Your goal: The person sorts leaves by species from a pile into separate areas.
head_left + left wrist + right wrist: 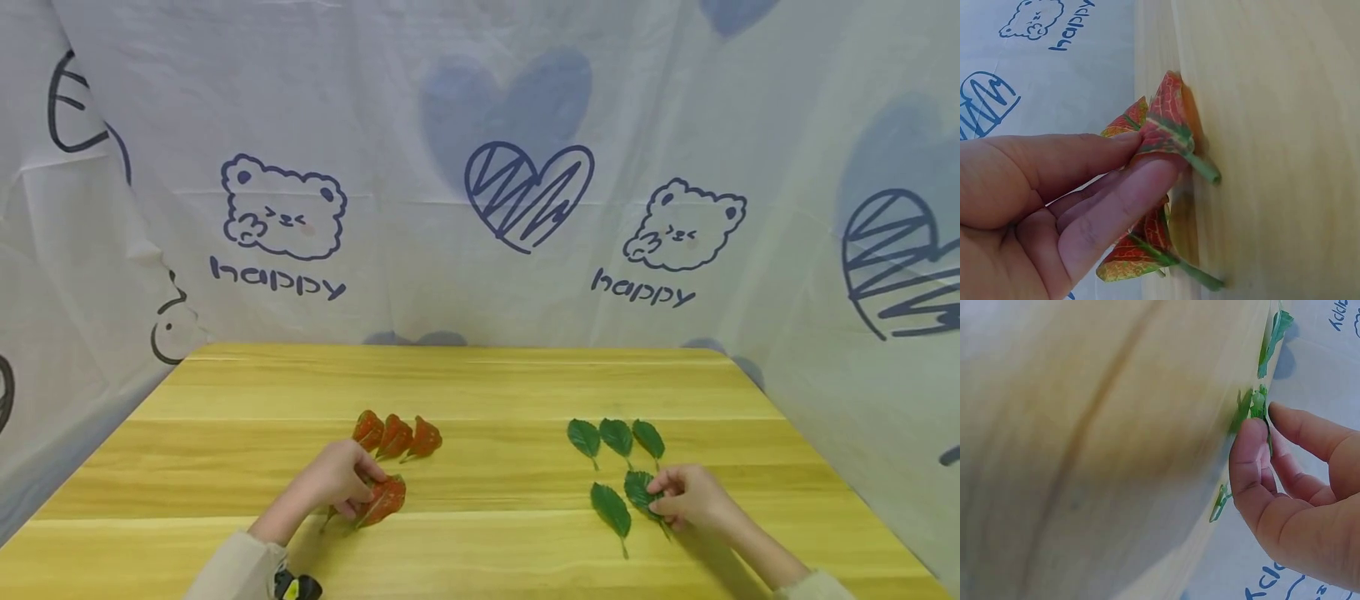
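My left hand [339, 479] pinches a red leaf [386, 501] between thumb and fingers, close over the table; its green stem [1205, 169] points away from the fingertips in the left wrist view. Another red leaf [1147, 240] lies beside it, mostly covered by the hand in the head view. Behind them is a row of red leaves [396, 437]. On the right, my right hand [692, 498] holds a green leaf [638, 490] by its right side with thumb and forefinger. To its left lies a second green leaf [611, 508], stem toward me.
Three green leaves [616, 437] form a row behind the right hand. The wooden table [495, 550] ends at a hanging cloth [420, 275] printed with bears and hearts. A black object with a yellow mark [298, 587] shows at the left sleeve.
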The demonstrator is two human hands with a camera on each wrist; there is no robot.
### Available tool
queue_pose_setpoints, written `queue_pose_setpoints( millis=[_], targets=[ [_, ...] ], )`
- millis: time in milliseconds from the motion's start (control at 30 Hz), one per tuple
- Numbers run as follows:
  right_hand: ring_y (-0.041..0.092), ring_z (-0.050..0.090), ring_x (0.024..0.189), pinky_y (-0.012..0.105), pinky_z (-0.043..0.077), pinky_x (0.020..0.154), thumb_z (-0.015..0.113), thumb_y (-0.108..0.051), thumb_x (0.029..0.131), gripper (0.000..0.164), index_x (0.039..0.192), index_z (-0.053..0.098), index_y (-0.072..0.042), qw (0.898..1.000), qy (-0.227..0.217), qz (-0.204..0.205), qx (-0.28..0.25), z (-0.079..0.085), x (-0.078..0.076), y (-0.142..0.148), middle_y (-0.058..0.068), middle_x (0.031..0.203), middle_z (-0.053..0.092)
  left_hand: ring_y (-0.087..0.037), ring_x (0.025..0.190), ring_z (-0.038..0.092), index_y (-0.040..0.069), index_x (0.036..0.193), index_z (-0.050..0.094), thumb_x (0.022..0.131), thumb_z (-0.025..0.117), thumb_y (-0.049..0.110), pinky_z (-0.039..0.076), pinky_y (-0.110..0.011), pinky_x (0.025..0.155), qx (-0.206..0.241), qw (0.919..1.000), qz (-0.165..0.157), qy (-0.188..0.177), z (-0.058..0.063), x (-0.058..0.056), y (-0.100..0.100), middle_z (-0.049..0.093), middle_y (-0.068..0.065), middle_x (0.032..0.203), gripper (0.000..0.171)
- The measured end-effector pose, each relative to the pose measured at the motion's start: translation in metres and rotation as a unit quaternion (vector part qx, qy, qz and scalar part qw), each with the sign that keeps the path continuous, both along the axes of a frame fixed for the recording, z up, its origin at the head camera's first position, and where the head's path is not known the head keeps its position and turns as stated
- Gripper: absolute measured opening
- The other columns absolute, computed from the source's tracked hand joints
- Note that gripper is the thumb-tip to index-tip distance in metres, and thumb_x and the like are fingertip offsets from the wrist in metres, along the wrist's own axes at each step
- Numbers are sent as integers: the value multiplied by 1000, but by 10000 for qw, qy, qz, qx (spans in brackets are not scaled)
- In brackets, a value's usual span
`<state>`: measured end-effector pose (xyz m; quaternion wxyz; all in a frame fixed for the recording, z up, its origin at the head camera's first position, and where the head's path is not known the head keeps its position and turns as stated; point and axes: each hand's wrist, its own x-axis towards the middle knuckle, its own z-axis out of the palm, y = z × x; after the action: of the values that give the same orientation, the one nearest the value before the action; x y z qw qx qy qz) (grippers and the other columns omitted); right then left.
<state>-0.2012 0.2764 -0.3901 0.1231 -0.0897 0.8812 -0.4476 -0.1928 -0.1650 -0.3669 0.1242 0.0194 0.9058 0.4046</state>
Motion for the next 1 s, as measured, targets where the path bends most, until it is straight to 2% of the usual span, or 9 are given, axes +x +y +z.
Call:
queue_pose_setpoints(
  millis=[200, 400, 533, 700, 767, 867, 1000],
  targets=[
    [18, 50, 57, 31, 49, 48, 65, 3, 75, 16, 87, 57, 10, 9999, 67, 74, 101, -1, 1, 2, 3, 62, 45, -21, 50, 58, -4, 90, 66, 74, 62, -12, 51, -31, 47, 163, 9998, -79, -29, -1, -1, -1, 60, -7, 71, 18],
    [18, 51, 59, 32, 50, 50, 66, -1, 77, 18, 88, 57, 9, 9999, 29, 124, 90, 0, 3, 3, 5, 67, 49, -23, 50, 58, -7, 94, 64, 76, 60, -10, 51, -33, 47, 409, 9985, -358, -24, -1, -3, -5, 59, -8, 69, 18],
    [18, 50, 59, 30, 48, 48, 65, -5, 78, 20, 91, 57, 8, 9994, 68, -181, 289, 2, 4, 1, 6, 74, 52, -23, 52, 59, -7, 96, 63, 78, 60, -7, 51, -33, 47, 459, 9976, -513, -1, 0, -4, -7, 59, -8, 70, 18],
    [21, 54, 73, 32, 49, 55, 65, -12, 81, 27, 98, 58, 7, 9943, 543, -583, 705, 10, 4, -4, 10, 90, 55, -21, 50, 58, -6, 98, 64, 81, 61, -2, 50, -32, 46, 354, 9979, -530, 119, 3, -4, -7, 60, -6, 67, 18],
    [20, 54, 79, 33, 49, 60, 64, -15, 82, 29, 100, 59, 6, 9911, 819, -585, 872, 13, 3, -8, 9, 93, 57, -21, 49, 57, -6, 98, 64, 82, 61, 1, 50, -32, 46, 223, 9983, -461, 260, 5, -4, -6, 60, -5, 67, 18],
    [20, 55, 79, 33, 47, 64, 63, -17, 84, 27, 100, 60, 4, 9847, 1266, -495, 1089, 17, 2, -16, 6, 90, 60, -19, 57, 57, -5, 97, 64, 82, 62, 4, 49, -32, 51, -275, 9962, -383, 726, 7, -2, -1, 61, -4, 73, 18],
    [19, 57, 78, 31, 48, 64, 60, -18, 86, 25, 101, 61, 3, 9782, 1776, -256, 1044, 21, 0, -32, 3, 88, 62, -21, 74, 59, -2, 93, 66, 81, 65, 8, 49, -36, 62, -1007, 9822, -404, 1532, 11, 1, 10, 63, -5, 83, 16]
  ],
)
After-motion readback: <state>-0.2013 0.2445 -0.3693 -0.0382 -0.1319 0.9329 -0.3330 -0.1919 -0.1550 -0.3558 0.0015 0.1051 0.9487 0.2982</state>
